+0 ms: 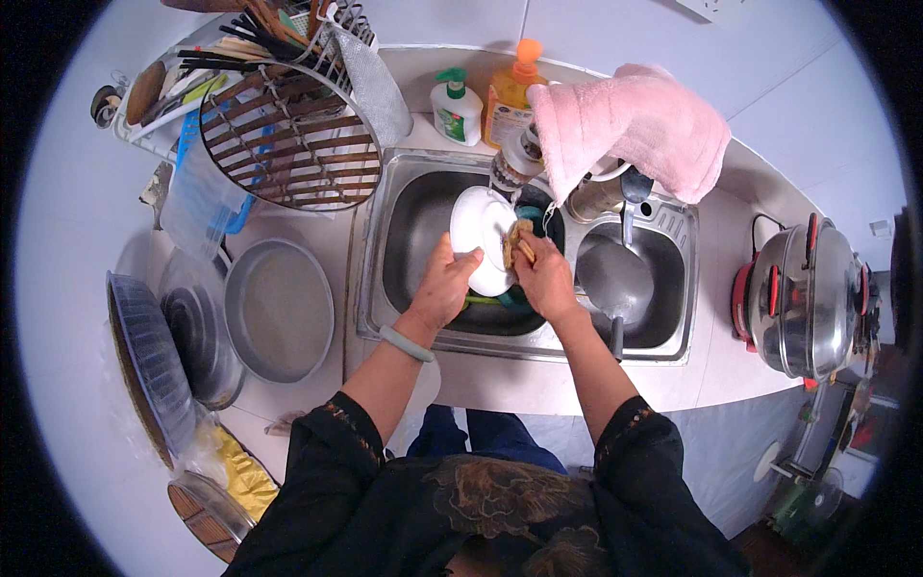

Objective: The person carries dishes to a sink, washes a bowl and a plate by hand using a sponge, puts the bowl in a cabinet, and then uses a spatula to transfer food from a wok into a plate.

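Note:
A white plate [477, 215] is tilted over the large left sink basin [412, 249], its near edge gripped in my left hand [441, 281]. My right hand [546, 280] presses a tan sponge or scrubbing pad [513, 244] against the plate's right side. Just beyond the plate is a tap with a clear filter attachment [513, 162]. Behind the plate and my right hand, teal dishware [532, 215] shows in part inside the basin. Something yellow-green lies lower in it, mostly covered by the plate.
A metal pan [613, 278] rests in the right basin. A pink towel [634, 130] drapes over the tap area beside two pump bottles [456, 108]. Leftward are a slatted rack [292, 137] and a round grey pan [280, 310]. A steel steamer pot [800, 303] stands far right.

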### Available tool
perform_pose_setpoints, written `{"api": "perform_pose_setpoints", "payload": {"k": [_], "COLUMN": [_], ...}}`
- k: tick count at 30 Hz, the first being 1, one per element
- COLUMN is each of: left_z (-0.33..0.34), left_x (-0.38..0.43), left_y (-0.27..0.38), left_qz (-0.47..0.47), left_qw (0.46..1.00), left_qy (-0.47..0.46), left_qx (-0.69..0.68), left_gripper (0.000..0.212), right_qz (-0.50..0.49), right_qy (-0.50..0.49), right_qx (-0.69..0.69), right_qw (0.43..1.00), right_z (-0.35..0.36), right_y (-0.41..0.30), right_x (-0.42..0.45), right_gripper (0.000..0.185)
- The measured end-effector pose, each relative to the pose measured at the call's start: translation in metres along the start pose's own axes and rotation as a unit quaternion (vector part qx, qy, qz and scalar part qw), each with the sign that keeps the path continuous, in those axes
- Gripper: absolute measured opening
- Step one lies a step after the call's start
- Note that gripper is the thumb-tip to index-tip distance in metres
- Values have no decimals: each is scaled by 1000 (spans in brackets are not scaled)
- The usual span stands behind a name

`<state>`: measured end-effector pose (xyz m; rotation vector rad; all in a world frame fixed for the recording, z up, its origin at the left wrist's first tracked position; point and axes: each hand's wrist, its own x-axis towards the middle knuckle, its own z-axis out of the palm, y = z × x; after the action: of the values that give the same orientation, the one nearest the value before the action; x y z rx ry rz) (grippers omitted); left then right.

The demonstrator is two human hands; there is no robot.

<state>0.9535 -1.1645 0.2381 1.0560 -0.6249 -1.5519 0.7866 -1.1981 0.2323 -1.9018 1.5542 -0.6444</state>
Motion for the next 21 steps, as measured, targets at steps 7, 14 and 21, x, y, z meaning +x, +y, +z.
{"api": "perform_pose_setpoints", "payload": {"k": [7,14,21], "left_z": [-8,-3,-2], "left_x": [9,3,-12], "left_y": [6,3,13], "left_qz": [16,98,6], "left_qw": [971,962,977], "left_qy": [4,-92,-39], "left_qx": [238,237,212], "left_gripper": [29,29,25], "right_qz": [-87,-190,-45], "right_qy": [13,26,43], "right_qx": [171,-54,13], "right_qw": [981,980,998], "right_z": [-15,-9,-1], "right_y": [-48,-65,-20], "right_x": [-11,14,68], "right_gripper": [32,48,28]}}
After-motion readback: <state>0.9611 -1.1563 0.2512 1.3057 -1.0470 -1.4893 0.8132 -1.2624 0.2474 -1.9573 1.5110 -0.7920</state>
